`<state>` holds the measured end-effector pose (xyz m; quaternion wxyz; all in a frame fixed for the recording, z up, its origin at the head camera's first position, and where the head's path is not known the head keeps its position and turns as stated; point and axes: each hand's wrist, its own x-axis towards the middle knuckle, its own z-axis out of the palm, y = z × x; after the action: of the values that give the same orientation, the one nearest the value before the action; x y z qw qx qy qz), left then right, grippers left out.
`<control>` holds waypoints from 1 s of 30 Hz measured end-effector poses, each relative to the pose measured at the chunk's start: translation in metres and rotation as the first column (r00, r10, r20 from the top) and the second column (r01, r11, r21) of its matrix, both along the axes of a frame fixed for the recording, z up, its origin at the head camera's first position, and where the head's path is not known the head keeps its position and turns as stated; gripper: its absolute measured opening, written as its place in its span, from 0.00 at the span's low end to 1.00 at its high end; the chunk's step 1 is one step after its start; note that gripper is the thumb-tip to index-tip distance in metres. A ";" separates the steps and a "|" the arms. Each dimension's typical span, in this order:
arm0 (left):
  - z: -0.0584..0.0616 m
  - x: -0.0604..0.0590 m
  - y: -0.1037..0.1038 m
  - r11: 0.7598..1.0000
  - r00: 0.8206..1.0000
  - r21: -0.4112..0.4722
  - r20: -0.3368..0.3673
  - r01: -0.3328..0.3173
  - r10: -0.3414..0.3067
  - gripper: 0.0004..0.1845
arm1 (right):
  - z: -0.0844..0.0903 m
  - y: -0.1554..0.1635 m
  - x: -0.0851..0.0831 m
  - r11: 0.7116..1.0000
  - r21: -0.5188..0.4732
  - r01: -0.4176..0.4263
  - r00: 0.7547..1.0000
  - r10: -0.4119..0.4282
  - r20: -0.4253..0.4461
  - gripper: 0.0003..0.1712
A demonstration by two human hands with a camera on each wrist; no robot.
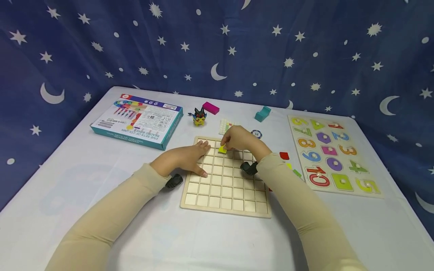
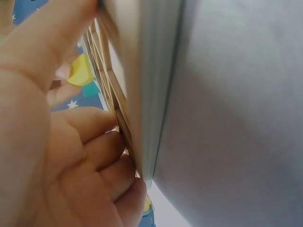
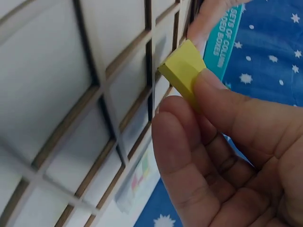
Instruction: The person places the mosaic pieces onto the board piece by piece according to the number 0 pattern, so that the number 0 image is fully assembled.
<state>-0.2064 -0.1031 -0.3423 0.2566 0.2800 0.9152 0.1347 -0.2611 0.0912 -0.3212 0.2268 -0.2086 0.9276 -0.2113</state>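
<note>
Centrally, the right hand [image 1: 237, 138] pinches a yellow block [image 3: 182, 71] between thumb and fingertips over the grid board [image 1: 226, 188]; the left hand [image 1: 184, 160] lies spread on the board's left edge.

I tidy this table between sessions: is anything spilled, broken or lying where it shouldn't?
Nothing looks spilled or damaged. The wooden grid board lies flat, with the left hand resting on it and the right hand pinching a yellow piece over it. A few loose coloured pieces lie scattered between the board and the number puzzle.
</note>
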 end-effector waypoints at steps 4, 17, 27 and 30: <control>-0.001 0.001 0.001 1.000 1.000 -0.004 0.006 0.005 -0.005 0.54 | -0.004 -0.006 0.000 0.999 0.012 -0.050 0.999 0.050 0.004 0.07; -0.002 -0.002 0.001 1.000 1.000 -0.022 0.000 0.006 -0.006 0.55 | -0.010 -0.010 -0.007 0.982 0.045 -0.184 0.983 0.184 -0.007 0.04; -0.001 -0.001 0.001 1.000 1.000 -0.020 0.003 0.013 -0.013 0.55 | -0.012 -0.007 -0.007 0.982 0.029 -0.189 0.981 0.190 -0.040 0.04; -0.001 -0.002 0.001 1.000 1.000 -0.024 0.007 0.011 -0.011 0.55 | -0.007 0.003 -0.004 0.980 0.023 -0.198 0.975 0.200 -0.098 0.06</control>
<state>-0.2086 -0.1018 -0.3432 0.2638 0.2814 0.9143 0.1233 -0.2651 0.0937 -0.3285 0.2018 -0.3093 0.9135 -0.1709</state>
